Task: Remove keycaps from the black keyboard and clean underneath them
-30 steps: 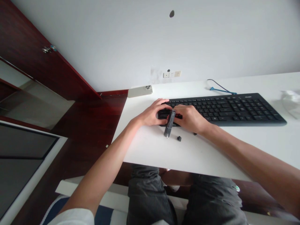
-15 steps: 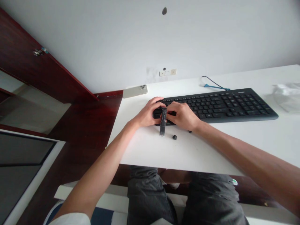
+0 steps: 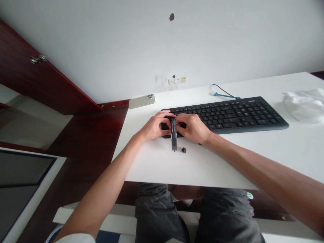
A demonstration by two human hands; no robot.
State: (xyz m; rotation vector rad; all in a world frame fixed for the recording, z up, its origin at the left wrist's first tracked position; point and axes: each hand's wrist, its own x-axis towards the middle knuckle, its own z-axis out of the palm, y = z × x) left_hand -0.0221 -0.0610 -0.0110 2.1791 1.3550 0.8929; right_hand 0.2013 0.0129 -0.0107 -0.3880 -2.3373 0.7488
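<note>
Slim dark device (image 3: pixel 174 136) sits between both hands, over the near-left edge of the keyboard (image 3: pixel 225 116), its near end poking out above the desk (image 3: pixel 202 165). Left hand (image 3: pixel 157 126): thumb and index nearly closed, pinching its far end from the left. Right hand (image 3: pixel 194 128): fingers curled, tips closed in on the same end from the right. Fingertips mostly hidden there, so can't tell which hand bears the load.

Step in hand looks like close two-handed fingertip work on that far end. Next move, as judged, calls for a steady left pinch, small right-finger motions, and care not to knock the small black piece (image 3: pixel 184 150) loose on the desk, just right of the device's near end.

Text: pale logo (image 3: pixel 251 101) at the keyboard's far-right corner, too small to read. Round green-and-white sticker (image 3: pixel 250 195) below the desk edge, nothing legible. Phone (image 3: pixel 141 101) at far left, camera side up, no readable marking.
</note>
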